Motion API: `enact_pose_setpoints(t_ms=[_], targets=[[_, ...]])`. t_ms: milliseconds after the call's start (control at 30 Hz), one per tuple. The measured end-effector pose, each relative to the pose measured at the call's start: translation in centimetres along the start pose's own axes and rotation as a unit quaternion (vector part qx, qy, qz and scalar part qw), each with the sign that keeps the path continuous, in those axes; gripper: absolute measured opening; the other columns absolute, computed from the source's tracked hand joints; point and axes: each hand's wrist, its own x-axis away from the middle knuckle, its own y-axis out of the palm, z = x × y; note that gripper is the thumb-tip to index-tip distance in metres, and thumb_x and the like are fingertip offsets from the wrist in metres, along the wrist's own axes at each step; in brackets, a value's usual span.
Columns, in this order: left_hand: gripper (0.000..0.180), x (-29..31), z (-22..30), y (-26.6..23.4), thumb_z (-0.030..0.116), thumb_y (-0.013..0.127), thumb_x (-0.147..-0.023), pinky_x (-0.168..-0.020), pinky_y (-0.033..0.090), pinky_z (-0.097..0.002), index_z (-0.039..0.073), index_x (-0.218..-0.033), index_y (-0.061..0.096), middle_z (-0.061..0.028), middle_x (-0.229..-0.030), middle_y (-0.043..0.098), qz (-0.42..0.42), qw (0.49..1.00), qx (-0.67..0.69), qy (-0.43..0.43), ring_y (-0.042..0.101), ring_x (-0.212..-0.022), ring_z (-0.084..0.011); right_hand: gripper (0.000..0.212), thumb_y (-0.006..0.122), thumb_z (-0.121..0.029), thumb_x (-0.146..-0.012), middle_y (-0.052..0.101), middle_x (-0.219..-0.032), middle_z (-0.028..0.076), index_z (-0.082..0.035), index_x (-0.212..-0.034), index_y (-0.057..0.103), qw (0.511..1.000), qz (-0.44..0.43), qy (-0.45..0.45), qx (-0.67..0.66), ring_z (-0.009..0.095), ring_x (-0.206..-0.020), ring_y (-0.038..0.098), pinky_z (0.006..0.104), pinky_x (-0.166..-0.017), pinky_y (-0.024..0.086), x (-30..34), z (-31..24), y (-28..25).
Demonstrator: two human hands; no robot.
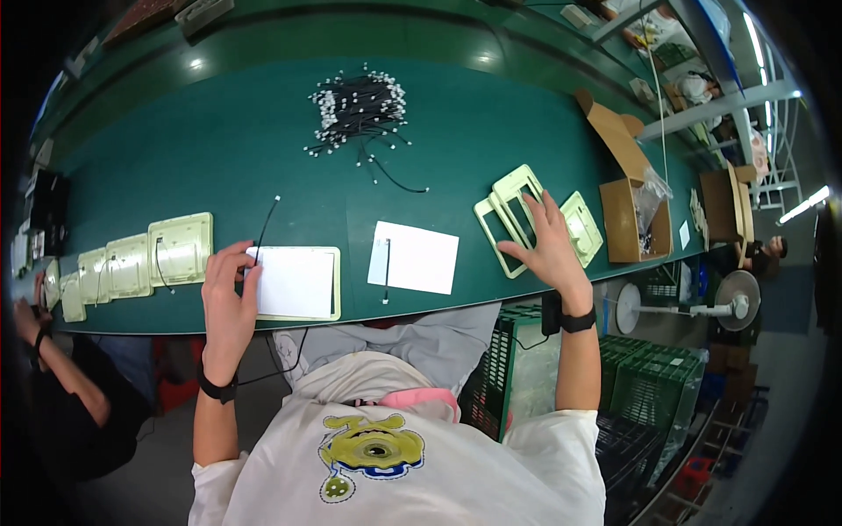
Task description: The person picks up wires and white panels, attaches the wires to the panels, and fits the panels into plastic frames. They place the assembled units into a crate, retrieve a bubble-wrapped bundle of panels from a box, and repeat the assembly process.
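My left hand [230,294] is closed at the left edge of a pale green frame [337,285] that holds a white panel [296,280]. A short black cable [267,221] rises from between its thumb and fingertips. My right hand [554,252], fingers spread, is over stacked pale green open frames [484,210], touching or just above them. A pale green plate [582,230] lies beside that hand, partly hidden by it. Between my hands is another white panel [430,260] with a black cable [388,267] lying across it.
A pile of black cables with white connectors [360,105] lies on the green table [237,167]. Several pale green housings [181,250] line the left. An open cardboard box [636,223] stands right, green crates [649,368] below. A co-worker's arm [70,373] reaches in at far left.
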Motion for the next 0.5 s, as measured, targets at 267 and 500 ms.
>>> enact_pose_setpoints(t_ms=[267, 500], targets=[[0.013, 0.7, 1.1, 0.5, -0.004, 0.071, -0.096, -0.081, 0.057, -0.0381, -0.003, -0.109, 0.067, -0.0177, -0.137, 0.067, -0.007, 0.998, -0.049, -0.03, 0.065, -0.111, -0.0323, 0.071, 0.093, -0.036, -0.082, 0.043, -0.163, 0.03, -0.007, -0.138, 0.06, 0.996, -0.014, 0.057, -0.062, 0.048, -0.15, 0.044, 0.0499, -0.121, 0.042, -2.5, 2.0, -0.2], [0.04, -2.3, 7.8, -1.4, -0.007, 0.071, -0.091, -0.094, 0.056, -0.0452, 0.001, -0.129, 0.064, -0.0192, -0.139, 0.06, 0.017, 0.987, -0.055, 0.147, 0.064, -0.12, -0.0388, 0.065, 0.094, -0.027, -0.078, 0.047, -0.159, 0.024, -0.007, -0.13, 0.059, 0.997, 0.063, 0.0, -0.054, 0.047, -0.147, 0.048, 0.0487, -0.119, 0.045, -2.0, -0.1, -2.6]])
